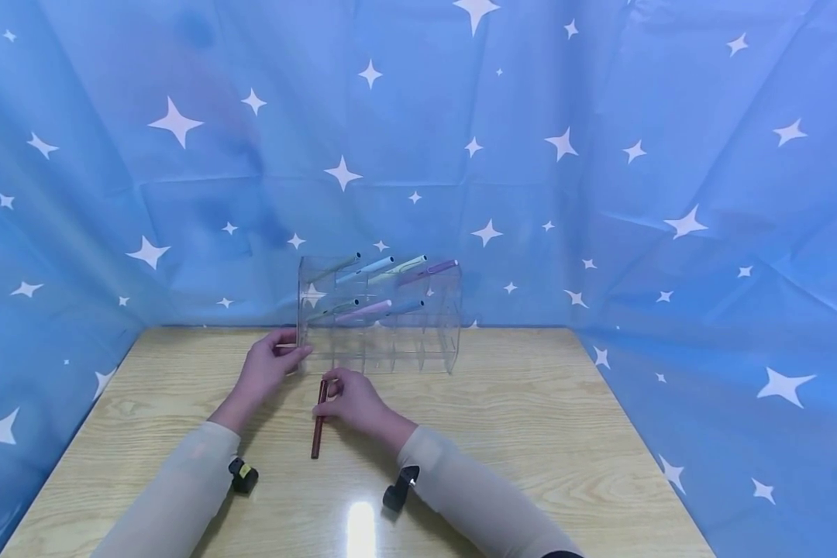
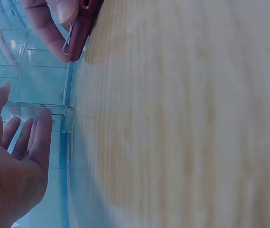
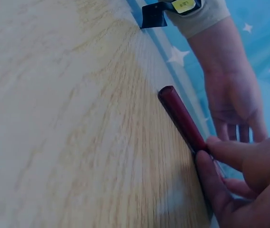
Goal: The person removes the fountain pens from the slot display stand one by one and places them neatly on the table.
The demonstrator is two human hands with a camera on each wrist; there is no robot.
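Note:
My right hand pinches a dark red pen between thumb and fingers, low over the table in front of the rack. In the left wrist view, a wire clip shows on the pen. The right wrist view shows the pen's round, blunt end pointing away from the fingers. My left hand is at the left side of a clear pen rack. Its fingers are fairly straight along the outside, with the thumb at the front edge; firm contact cannot be made out.
Several coloured pens lie slanted in the rack's upper row, among them a purple pen. The row below holds a pink pen, a green pen and a blue pen. A starry blue curtain hangs behind the wooden table.

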